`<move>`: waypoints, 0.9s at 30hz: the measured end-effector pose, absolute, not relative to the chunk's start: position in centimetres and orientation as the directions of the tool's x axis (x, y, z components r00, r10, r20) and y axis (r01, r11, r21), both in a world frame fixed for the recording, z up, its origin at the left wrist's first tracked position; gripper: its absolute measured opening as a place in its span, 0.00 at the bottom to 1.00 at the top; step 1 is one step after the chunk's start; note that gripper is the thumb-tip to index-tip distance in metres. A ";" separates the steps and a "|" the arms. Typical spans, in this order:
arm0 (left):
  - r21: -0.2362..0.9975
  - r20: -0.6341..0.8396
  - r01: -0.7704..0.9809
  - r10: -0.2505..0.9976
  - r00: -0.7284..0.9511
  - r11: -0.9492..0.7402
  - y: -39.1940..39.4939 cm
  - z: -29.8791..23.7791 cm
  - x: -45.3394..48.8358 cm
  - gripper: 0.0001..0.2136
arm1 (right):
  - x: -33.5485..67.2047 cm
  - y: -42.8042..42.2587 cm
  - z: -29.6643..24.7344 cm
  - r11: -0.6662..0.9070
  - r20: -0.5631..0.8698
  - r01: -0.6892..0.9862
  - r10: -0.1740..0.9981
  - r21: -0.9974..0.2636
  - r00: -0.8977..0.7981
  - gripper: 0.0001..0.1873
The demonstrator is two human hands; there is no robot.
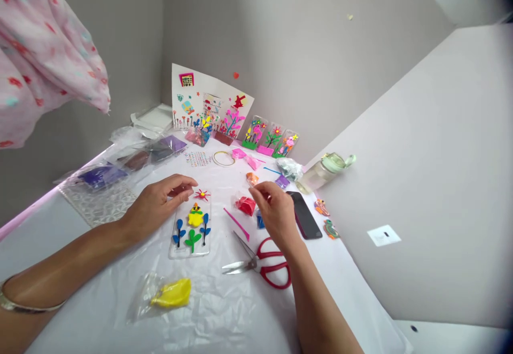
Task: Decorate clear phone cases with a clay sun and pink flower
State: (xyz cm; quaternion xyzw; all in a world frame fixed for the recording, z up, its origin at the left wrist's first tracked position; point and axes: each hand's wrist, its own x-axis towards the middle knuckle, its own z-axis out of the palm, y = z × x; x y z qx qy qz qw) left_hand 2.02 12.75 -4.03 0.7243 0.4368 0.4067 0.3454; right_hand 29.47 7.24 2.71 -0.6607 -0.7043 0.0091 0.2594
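A clear phone case (189, 251) lies flat on the table, decorated with clay shapes: a red sun (202, 195) with a yellow centre, a yellow chick (195, 217), a green plant (193, 241) and blue flowers on black stems. Beside the case's upper left edge is my left hand (170, 196), its fingers bent and the thumb apart from them, nothing visible between. My right hand (274, 207) hovers right of a bag of red clay (245, 205), thumb and forefinger pinched. Whatever they hold, if anything, is too small to make out. Below it rest red-handled scissors (256, 263) with blades apart.
Yellow clay in a bag (172, 293) lies nearest me. A pink tool (237, 224) sits beside the case; a black phone (305, 216) and a bottle (324, 172) stand right. Decorated cases (270, 138) lean on the wall. Bagged clay (102, 175) covers the left edge.
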 end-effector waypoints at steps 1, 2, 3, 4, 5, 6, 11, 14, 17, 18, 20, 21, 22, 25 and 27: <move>0.856 0.289 0.349 0.914 0.287 -0.380 12.7 -4.0 2.0 0.16 | 30.0 6.7 2.3 0.128 0.356 0.932 0.935 -0.338 0.000 0.07; 0.856 0.291 0.346 0.912 0.288 -0.383 12.6 -4.0 2.1 0.16 | 30.4 6.3 1.7 0.131 0.357 0.939 0.934 -0.318 -0.009 0.06; 0.856 0.295 0.342 0.910 0.290 -0.387 12.5 -4.0 2.1 0.16 | 30.7 6.0 1.1 0.133 0.355 0.946 0.935 -0.296 -0.021 0.09; 0.857 0.299 0.336 0.908 0.294 -0.391 12.4 -4.0 2.2 0.16 | 31.0 5.9 0.4 0.135 0.352 0.952 0.936 -0.276 -0.030 0.14; 0.858 0.302 0.329 0.905 0.299 -0.395 12.3 -3.9 2.3 0.16 | 31.1 6.0 -0.2 0.136 0.349 0.957 0.936 -0.257 -0.039 0.19; 0.859 0.305 0.321 0.902 0.304 -0.399 12.2 -3.9 2.4 0.16 | 31.2 6.1 -0.8 0.138 0.346 0.961 0.937 -0.241 -0.048 0.23; 0.857 0.340 0.280 0.883 0.324 -0.433 11.5 -3.7 3.4 0.16 | 30.4 7.4 -2.4 0.213 0.362 0.958 0.923 -0.194 -0.132 0.24; 0.837 0.385 0.274 0.865 0.321 -0.474 11.0 -3.4 3.9 0.16 | 29.5 7.1 -2.3 0.268 0.411 0.941 0.897 -0.208 -0.165 0.22; 0.812 0.417 0.276 0.842 0.342 -0.514 10.2 -3.1 4.2 0.13 | 28.4 5.9 -2.1 0.330 0.456 0.911 0.869 -0.246 -0.192 0.22; 0.803 0.427 0.275 0.832 0.355 -0.529 9.9 -3.1 4.2 0.12 | 28.0 5.5 -2.0 0.349 0.465 0.901 0.862 -0.258 -0.201 0.22; 0.780 0.450 0.271 0.807 0.383 -0.564 9.4 -3.1 4.3 0.11 | 27.3 4.8 -1.8 0.385 0.478 0.880 0.850 -0.277 -0.222 0.22; 0.767 0.463 0.269 0.793 0.396 -0.582 9.3 -3.2 4.4 0.11 | 26.9 4.6 -1.8 0.402 0.483 0.870 0.844 -0.283 -0.233 0.21; 0.754 0.475 0.269 0.780 0.407 -0.599 9.2 -3.3 4.5 0.11 | 26.6 4.4 -1.8 0.419 0.489 0.861 0.837 -0.288 -0.243 0.21; 0.713 0.510 0.283 0.752 0.418 -0.641 9.2 -3.6 4.6 0.10 | 26.1 4.1 -1.9 0.461 0.508 0.838 0.817 -0.291 -0.273 0.20; 0.683 0.534 0.295 0.733 0.422 -0.668 9.3 -3.8 4.6 0.10 | 26.0 4.1 -2.0 0.474 0.516 0.832 0.809 -0.288 -0.282 0.20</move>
